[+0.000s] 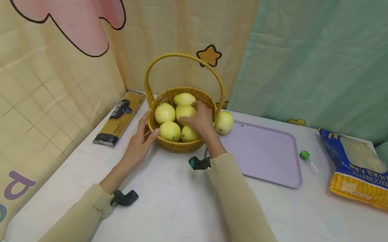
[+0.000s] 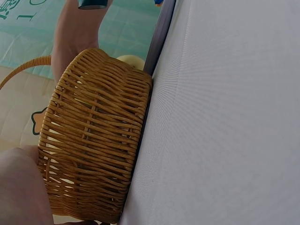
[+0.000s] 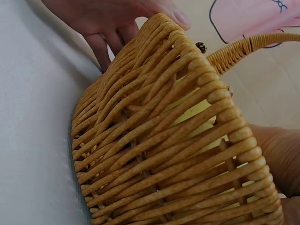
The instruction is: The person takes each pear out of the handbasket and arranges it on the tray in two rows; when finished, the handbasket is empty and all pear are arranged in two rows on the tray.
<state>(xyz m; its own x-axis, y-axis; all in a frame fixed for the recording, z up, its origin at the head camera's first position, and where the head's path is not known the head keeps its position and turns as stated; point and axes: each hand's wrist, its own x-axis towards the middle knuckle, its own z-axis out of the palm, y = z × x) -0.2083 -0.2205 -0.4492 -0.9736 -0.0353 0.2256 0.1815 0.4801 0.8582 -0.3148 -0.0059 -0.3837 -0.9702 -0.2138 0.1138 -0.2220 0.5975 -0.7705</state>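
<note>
A wicker basket (image 1: 180, 147) with a tall hoop handle stands on the table, filled with several yellow-green pears (image 1: 169, 131). My right hand (image 1: 201, 118) reaches in over the basket's right side, its fingers curled round a pear (image 1: 184, 114) among the others. In the left wrist view, the right forearm (image 2: 77, 33) shows behind the basket, the fingers hidden. My left hand (image 1: 141, 136) rests against the basket's left side, thumb at the rim and fingers spread along the outer wall. The right wrist view shows this left hand (image 3: 108, 18) beyond the weave.
Another pear (image 1: 224, 122) sits right of the basket, by the corner of a lilac tray (image 1: 266, 154). A green lollipop (image 1: 305, 155) and a blue-and-yellow pasta bag (image 1: 362, 170) lie farther right. At the left lies a spaghetti pack (image 1: 120, 118). Curtains hang behind the table.
</note>
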